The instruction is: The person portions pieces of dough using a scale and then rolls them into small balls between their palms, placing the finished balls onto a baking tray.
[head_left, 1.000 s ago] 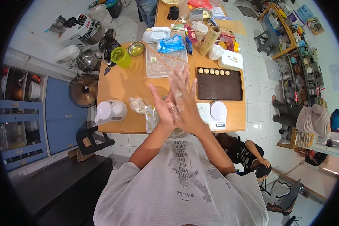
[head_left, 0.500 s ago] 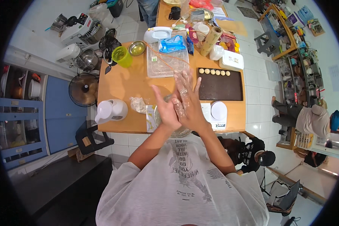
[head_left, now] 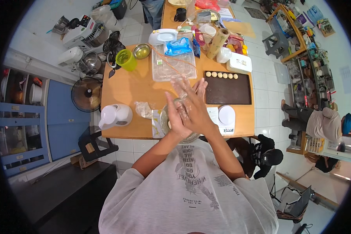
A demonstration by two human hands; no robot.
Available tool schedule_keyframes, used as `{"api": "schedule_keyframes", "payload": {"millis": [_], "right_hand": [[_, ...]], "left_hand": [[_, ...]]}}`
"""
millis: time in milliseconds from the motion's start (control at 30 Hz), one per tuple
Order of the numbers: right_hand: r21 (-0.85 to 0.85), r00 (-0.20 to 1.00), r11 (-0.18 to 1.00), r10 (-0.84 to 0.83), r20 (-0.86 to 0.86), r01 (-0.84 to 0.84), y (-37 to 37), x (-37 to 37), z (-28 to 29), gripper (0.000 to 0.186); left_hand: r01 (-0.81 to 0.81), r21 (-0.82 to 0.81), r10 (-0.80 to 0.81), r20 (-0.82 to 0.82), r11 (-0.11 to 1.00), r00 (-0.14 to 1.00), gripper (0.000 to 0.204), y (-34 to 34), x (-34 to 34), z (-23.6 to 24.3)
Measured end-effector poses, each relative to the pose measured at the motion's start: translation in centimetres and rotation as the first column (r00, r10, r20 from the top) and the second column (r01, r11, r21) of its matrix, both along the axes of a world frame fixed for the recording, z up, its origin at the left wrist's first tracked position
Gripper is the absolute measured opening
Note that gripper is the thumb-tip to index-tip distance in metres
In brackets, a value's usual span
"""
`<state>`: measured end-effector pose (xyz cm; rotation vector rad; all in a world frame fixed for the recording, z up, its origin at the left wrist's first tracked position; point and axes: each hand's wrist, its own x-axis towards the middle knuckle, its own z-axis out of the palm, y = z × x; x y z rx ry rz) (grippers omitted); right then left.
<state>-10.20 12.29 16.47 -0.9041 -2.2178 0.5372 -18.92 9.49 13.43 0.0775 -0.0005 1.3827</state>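
My left hand [head_left: 176, 123] and my right hand [head_left: 195, 113] are pressed palm to palm over a round bowl [head_left: 163, 116], which they largely cover. Pale, sticky-looking residue coats the fingers. My right hand lies across the left with its fingers extended; my left thumb sticks up, and its other fingers are partly hidden. Whatever may be between the palms is hidden. Beside the bowl are a white scale [head_left: 226, 115] and a bag of white powder [head_left: 143, 109]. Behind at the right, a dark tray [head_left: 228, 91] carries a row of several small pale balls [head_left: 222, 75].
A white jug [head_left: 117, 115], green cup [head_left: 125, 59], steel bowl [head_left: 141, 51] and clear container [head_left: 174, 66] share the wooden table [head_left: 121, 89]. A black fan [head_left: 87, 93] stands left. Co-workers are beyond the table [head_left: 151, 11], at far right [head_left: 319, 123] and crouched lower right [head_left: 261, 156].
My clasped hands have shifted a little, with the fingertips moving against each other. The crouched co-worker at the lower right has changed the position of head and arms.
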Motion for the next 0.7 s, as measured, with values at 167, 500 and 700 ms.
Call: {"api": "schedule_keyframes", "payload": {"millis": [167, 500, 700], "right_hand": [[0.008, 0.997, 1.000, 0.024, -0.073, -0.024, -0.6, -0.8, -0.9, 0.059], [-0.034, 0.995, 0.999, 0.025, -0.098, -0.029, 0.1, -0.1, -0.9, 0.061], [-0.004, 1.000, 1.000, -0.006, -0.019, 0.006, -0.5, -0.8, -0.3, 0.064]], "left_hand": [[-0.075, 0.056, 0.082, -0.137, 0.996, 0.987, 0.099, 0.5, -0.4, 1.0], [0.046, 0.083, -0.011, -0.381, 0.996, 0.924, 0.099, 0.5, -0.3, -0.3], [-0.043, 0.054, 0.058, -0.325, 0.998, 0.944, 0.097, 0.9, -0.5, 1.0]]}}
